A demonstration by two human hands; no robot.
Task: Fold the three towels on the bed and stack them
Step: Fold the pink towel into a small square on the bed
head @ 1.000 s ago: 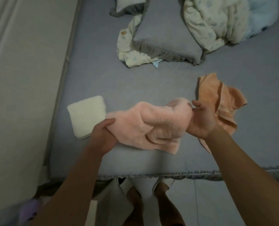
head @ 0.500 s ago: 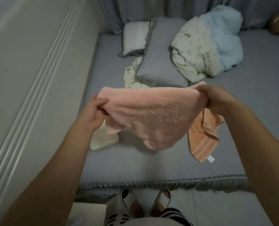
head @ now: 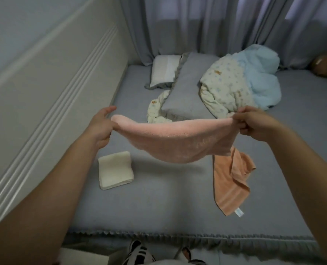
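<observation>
Pink towel point(head: 175, 141) is hanging stretched above the bed point(head: 158, 207), left hand point(head: 101, 127) and right hand point(head: 254, 124) pinching its ends; cream towel point(head: 115, 170) lying folded near-left, orange towel point(head: 230, 180) crumpled right.

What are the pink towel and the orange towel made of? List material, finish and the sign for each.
Pink towel: likely plush terry or microfibre, matte; its surface is fuzzy and nubbly, and it sags softly between the left hand and right hand.
Orange towel: likely thinner cotton terry, matte; it creases sharply, shows a flat woven band near its hem and carries a sewn label.
</observation>
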